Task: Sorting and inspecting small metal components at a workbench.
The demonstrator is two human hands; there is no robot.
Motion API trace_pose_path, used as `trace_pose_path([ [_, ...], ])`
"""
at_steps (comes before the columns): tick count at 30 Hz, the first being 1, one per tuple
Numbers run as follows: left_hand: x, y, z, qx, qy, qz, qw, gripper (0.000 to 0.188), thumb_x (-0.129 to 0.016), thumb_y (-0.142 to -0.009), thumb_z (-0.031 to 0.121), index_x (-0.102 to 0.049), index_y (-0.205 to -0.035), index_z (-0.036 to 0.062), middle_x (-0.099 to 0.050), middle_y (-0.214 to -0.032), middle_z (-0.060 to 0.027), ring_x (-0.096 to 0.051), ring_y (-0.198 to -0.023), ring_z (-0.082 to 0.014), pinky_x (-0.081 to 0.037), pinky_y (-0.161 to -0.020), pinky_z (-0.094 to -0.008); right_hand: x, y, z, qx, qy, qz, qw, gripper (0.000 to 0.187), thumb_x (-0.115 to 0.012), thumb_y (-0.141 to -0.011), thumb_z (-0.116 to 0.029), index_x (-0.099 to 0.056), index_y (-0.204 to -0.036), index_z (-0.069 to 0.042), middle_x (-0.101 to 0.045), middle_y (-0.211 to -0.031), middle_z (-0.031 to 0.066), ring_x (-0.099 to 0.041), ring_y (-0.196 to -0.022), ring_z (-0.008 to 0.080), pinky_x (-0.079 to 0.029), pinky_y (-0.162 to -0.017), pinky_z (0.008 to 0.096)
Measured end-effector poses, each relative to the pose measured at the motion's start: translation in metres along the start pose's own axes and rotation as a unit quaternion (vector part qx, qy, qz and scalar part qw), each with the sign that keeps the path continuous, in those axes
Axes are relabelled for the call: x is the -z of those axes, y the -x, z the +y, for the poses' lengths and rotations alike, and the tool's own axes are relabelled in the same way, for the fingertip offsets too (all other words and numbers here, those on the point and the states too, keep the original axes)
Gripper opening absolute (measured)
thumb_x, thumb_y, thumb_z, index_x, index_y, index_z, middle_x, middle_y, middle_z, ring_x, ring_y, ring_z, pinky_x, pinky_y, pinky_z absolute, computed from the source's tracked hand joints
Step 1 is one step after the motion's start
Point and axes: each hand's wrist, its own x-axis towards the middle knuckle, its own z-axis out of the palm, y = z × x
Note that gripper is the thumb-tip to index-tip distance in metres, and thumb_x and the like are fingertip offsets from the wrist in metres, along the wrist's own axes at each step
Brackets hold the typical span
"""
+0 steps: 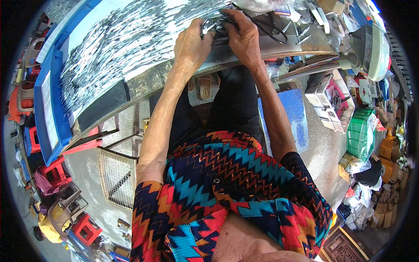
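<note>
My left hand (192,47) is closed, with its thumb and fingers pinching a small shiny metal piece (207,27) near the table's front edge. Close beside it on the right, my right hand (245,38) is curled over something dark; its fingers partly hide what is there. A black cable (281,40) loops out to the right of that hand. To the left, a wide heap of thin black and silvery-white strips (126,41) covers the tabletop. A dark flat slab (104,102) lies at the heap's near edge.
A long blue tray (46,105) borders the table on the left. Loose tools and plastic bags lie right of my hands. Below stand a blue board (286,120), a white basket (325,100), a green crate (360,135), a wire rack (115,177) and red stools (87,227).
</note>
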Motion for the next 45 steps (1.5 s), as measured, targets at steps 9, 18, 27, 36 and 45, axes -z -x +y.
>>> trace_pose_path([
  [9, -0.005, 0.004, -0.001, -0.027, 0.027, 0.019, 0.999, 0.028, -0.058, -0.078, 0.007, -0.05, -0.105, 0.0035, -0.061, -0.077, -0.0142, -0.059, -0.066, -0.0197, -0.046, -0.056, -0.0314, 0.003, -0.002, 0.004, -0.141, -0.207, -0.013, 0.968, 0.025, -0.054, -0.075, -0.009, -0.058, -0.097, 0.005, -0.061, -0.084, 0.0069, -0.053, -0.075, 0.01, -0.042, -0.07, 0.0235],
  [18, -0.002, 0.001, 0.002, -0.022, 0.111, 0.023, 0.993, 0.033, -0.055, -0.077, -0.001, -0.05, -0.106, 0.0127, -0.057, -0.073, -0.0041, -0.052, -0.061, -0.0091, -0.043, -0.053, -0.0243, 0.006, -0.007, -0.004, -0.217, -0.277, -0.026, 0.936, 0.025, -0.053, -0.077, -0.008, -0.058, -0.099, 0.004, -0.06, -0.085, 0.0059, -0.054, -0.076, 0.0096, -0.043, -0.07, 0.0213],
  [27, -0.001, 0.0, 0.002, -0.068, 0.088, 0.045, 0.993, 0.029, -0.053, -0.078, -0.001, -0.058, -0.104, 0.0119, -0.062, -0.085, -0.0028, -0.053, -0.065, -0.0076, -0.044, -0.059, -0.0241, 0.003, -0.012, 0.002, -0.266, -0.406, -0.033, 0.874, 0.023, -0.054, -0.072, -0.006, -0.06, -0.09, 0.007, -0.06, -0.08, 0.0088, -0.055, -0.068, 0.0141, -0.044, -0.063, 0.0241],
  [36, 0.001, -0.005, 0.0, -0.152, -0.034, 0.088, 0.984, 0.016, -0.057, -0.079, 0.014, -0.058, -0.092, 0.0053, -0.057, -0.078, -0.0107, -0.056, -0.064, -0.0258, -0.044, -0.058, -0.0322, 0.007, -0.013, 0.003, -0.169, -0.246, -0.061, 0.952, 0.022, -0.053, -0.076, -0.01, -0.059, -0.09, 0.006, -0.06, -0.079, 0.012, -0.054, -0.07, 0.014, -0.044, -0.065, 0.0274],
  [45, -0.01, -0.011, -0.007, -0.112, -0.051, 0.131, 0.984, 0.016, -0.052, -0.082, 0.015, -0.054, -0.087, -0.0003, -0.054, -0.074, -0.0136, -0.055, -0.061, -0.0283, -0.043, -0.054, -0.0348, 0.016, 0.0, -0.014, -0.074, -0.004, -0.06, 0.995, 0.038, -0.054, -0.069, -0.011, -0.051, -0.104, 0.005, -0.057, -0.088, 0.0253, -0.058, -0.082, 0.0311, -0.043, -0.074, 0.036],
])
